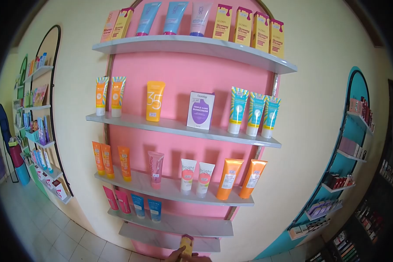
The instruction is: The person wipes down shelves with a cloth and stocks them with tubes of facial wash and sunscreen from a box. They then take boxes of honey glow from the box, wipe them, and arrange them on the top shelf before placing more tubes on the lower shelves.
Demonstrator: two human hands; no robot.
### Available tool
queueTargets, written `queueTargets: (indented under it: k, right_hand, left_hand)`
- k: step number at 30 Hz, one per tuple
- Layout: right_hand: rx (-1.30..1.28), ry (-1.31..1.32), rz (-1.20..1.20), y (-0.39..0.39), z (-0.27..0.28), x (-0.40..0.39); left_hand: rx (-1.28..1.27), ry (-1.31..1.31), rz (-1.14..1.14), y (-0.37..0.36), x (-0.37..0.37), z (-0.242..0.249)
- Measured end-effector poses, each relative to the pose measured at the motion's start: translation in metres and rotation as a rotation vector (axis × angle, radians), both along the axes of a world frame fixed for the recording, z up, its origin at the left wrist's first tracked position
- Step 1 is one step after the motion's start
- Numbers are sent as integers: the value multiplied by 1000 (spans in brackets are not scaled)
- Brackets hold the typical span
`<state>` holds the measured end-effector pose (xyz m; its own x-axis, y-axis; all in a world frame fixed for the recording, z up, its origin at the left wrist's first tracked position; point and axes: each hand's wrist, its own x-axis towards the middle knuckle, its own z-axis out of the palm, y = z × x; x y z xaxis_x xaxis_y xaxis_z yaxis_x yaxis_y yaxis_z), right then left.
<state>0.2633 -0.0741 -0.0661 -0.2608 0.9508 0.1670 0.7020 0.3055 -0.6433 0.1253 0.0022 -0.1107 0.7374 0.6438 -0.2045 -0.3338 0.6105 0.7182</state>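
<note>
A hand [183, 256] is peeking in at the bottom edge, fingers closing around a small yellow tube [187, 244]; which hand, I cannot tell. Just above the grip, 2 shelves [179, 225] are standing bare; higher, 4 tubes [131, 203] are lining another.

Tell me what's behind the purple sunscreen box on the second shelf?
Behind the purple sunscreen box is the pink back panel of the arched display; the box casts a shadow on it. Nothing else shows around the box's edges, but whatever sits directly behind it is covered from view.
</note>
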Motion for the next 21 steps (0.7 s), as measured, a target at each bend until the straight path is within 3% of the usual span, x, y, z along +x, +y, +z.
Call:
queueTargets:
  k: [4, 6, 8, 10, 14, 17, 21]
  right_hand:
    - [115, 188, -22, -32, 36, -1]
    - [151, 145, 50, -42, 62, 5]
    - [136, 254, 38, -43, 69, 10]
    - [75, 349, 2, -47, 82, 14]
    - [-85, 610, -166, -50, 102, 23]
    - [233, 1075, -365, -32, 97, 28]
    - [295, 1184, -364, -27, 107, -4]
  left_hand:
    - [-260, -27, 189, -40, 21, 82]
    - [-327, -30, 244, -44, 23, 84]
    - [-12, -20, 181, -34, 31, 60]
    - [-39, -72, 126, -17, 39, 20]
    - [11, -151, 156, -26, 39, 47]
    - [88, -83, 231, -44, 43, 59]
    - [245, 52, 370, -63, 48, 70]
